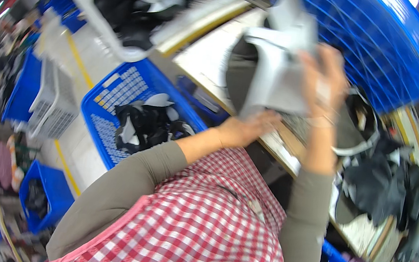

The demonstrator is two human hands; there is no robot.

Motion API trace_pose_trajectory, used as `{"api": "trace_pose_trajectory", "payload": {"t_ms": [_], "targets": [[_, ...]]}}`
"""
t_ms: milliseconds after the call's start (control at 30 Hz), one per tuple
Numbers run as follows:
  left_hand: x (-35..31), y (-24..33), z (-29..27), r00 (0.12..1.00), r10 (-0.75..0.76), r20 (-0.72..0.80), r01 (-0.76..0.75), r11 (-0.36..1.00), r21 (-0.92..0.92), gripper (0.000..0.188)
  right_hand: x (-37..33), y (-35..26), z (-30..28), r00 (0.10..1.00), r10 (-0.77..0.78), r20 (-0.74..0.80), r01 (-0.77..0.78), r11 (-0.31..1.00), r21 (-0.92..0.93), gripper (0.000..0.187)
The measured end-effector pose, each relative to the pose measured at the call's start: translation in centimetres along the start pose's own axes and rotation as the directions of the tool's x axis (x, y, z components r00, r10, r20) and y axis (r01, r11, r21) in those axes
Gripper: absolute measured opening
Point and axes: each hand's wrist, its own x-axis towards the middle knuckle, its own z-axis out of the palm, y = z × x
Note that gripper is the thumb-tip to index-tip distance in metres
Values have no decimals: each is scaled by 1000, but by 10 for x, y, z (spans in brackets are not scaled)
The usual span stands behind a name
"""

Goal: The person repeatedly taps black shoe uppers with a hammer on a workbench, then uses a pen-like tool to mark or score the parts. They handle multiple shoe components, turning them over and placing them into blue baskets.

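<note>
1. From my end, I see the pale piece in front of the person's chest, over the table; it is smeared by motion, so I cannot make out its full outline.
2. I have the left hand at the piece's lower edge, fingers fairly straight and close together; I cannot tell whether it grips the piece or only rests against it.
3. I have the right hand at the piece's right side, fingers partly bent and raised; blur keeps me from telling how firm its hold is, or whether it has one.
4. Just left of the piece I see a dark panel with a curved edge, partly covered by it.
5. Beyond the right hand a blue basket leans over the table; nearer me on the right lies a heap of dark pieces.
6. At upper left I see a white crate full of black pieces, with a few pale ones among them.
7. Below that crate, beside the left forearm, a blue bin holds black and white pieces.
8. Olive sleeves and a red-checked apron fill my lower view.
</note>
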Motion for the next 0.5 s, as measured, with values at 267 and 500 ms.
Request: {"api": "trace_pose_trajectory", "payload": {"t_ms": [267,500], "targets": [[-45,-109,-157,851,-292,-437,496,720,485,53,-40,208,-303,784,596,-174,-443,734,514,34],[-25,-247,-281,677,-699,-229,481,186,857,52,-152,315,-390,276,826,-492,-844,453,287,43]]}}
